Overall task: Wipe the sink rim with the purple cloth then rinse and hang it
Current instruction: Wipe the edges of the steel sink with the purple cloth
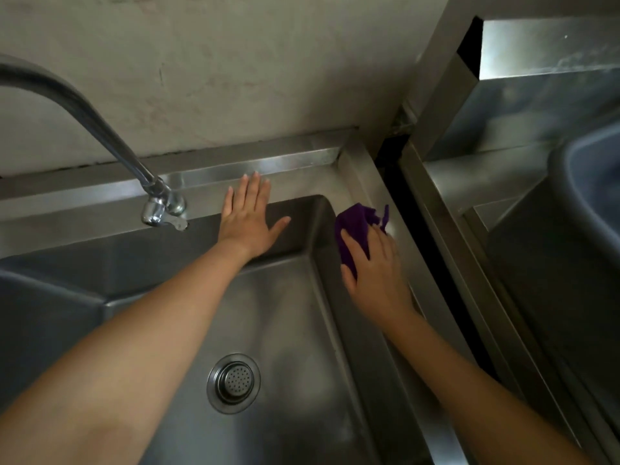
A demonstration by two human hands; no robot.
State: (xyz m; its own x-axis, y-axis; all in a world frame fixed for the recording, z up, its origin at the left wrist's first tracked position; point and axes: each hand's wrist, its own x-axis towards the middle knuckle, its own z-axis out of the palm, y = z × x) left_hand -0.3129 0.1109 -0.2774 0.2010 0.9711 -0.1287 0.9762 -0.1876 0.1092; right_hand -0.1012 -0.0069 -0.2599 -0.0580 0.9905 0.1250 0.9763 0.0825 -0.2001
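Wiping stage. My right hand (375, 273) keeps its grip curled over the bunched purple cloth (357, 226) on the sink rim (369, 182), far right corner; left hand (248, 219) lies flat (idle). Rinsing and hanging, I judge, remain.

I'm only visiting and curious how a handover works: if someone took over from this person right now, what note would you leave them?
Left hand: open, fingers flat on the back of the sink rim.
Right hand: holds the bunched purple cloth against the right side of the rim, near the back corner.
Done: wiping is under way; how much is wiped cannot be told.
Left: finish the rim, rinse the cloth under the faucet, which shows no water running, then hang it.
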